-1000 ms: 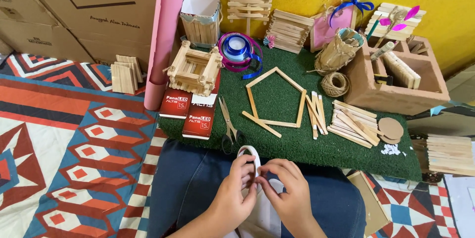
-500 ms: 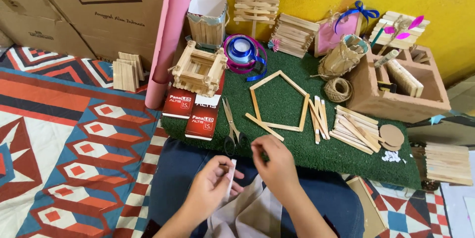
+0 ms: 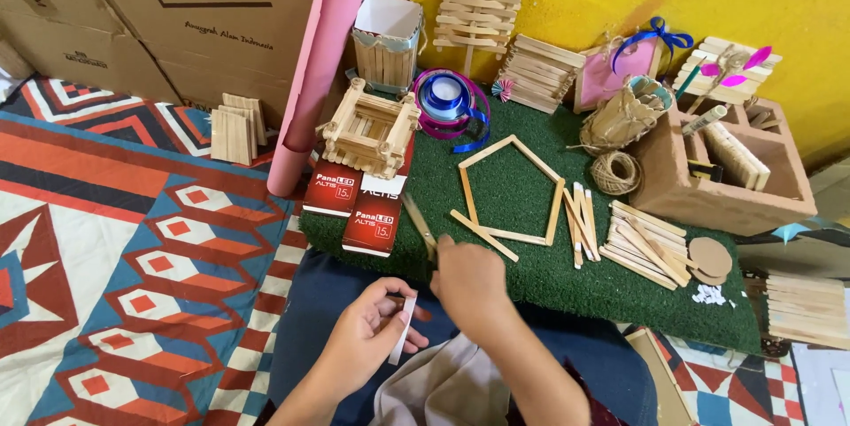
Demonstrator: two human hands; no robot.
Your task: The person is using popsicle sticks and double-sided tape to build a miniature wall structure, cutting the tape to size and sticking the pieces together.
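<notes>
At the left, the left hand (image 3: 367, 337) pinches a short white strip (image 3: 404, 328) upright between thumb and curled fingers, over the lap. Just right of it, the right hand (image 3: 467, 284) closes its fingers around the handles of the scissors (image 3: 420, 224), whose blades lie on the green turf mat (image 3: 531, 275). Farther right lies a pentagon of sticks (image 3: 511, 191) and a loose pile of sticks (image 3: 644, 244).

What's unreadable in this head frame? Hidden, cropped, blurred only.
- scissors: handle end hidden under the right hand.
- Right hand's grip: fingers out of sight, head view.
- white strip: partly covered by the left hand.
- stick stack: cut off by the right edge.
</notes>
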